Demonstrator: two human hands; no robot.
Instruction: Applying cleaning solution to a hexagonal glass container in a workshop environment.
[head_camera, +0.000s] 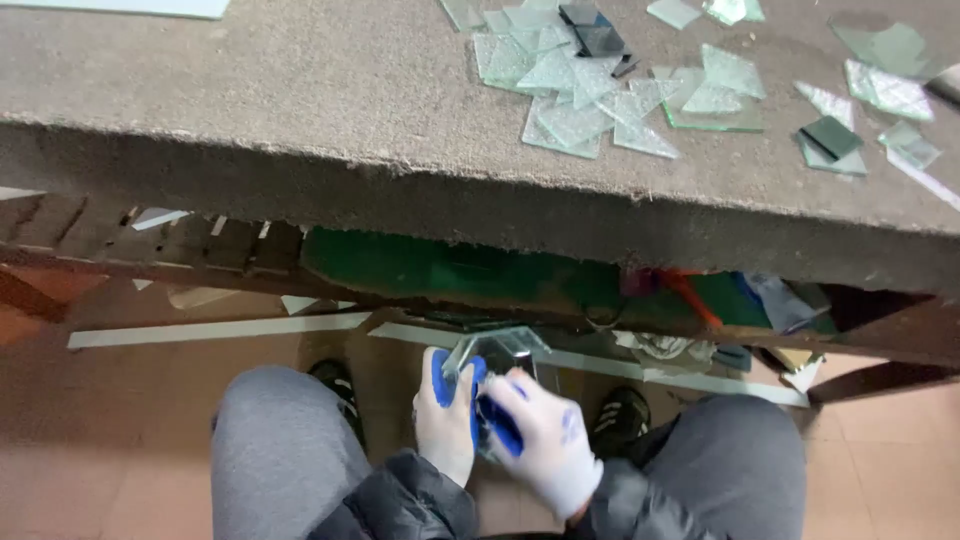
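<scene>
Below the felt-topped counter (250, 90), left hand (447, 415) and right hand (545, 440) (white gloves, blue-coated) both grip a clear angular glass piece (497, 350), its lower edge hidden.

**A glass-cutting workshop**

This is a workshop where glass is cut. A worn, felt-covered tabletop (250, 90) carries a scatter of cut glass offcuts (590, 95) toward its far right corner. Under its frayed front edge, a rough wooden frame (150, 245) holds more scraps, and long glass strips (215, 330) lie on the tiled floor (90, 470).
</scene>
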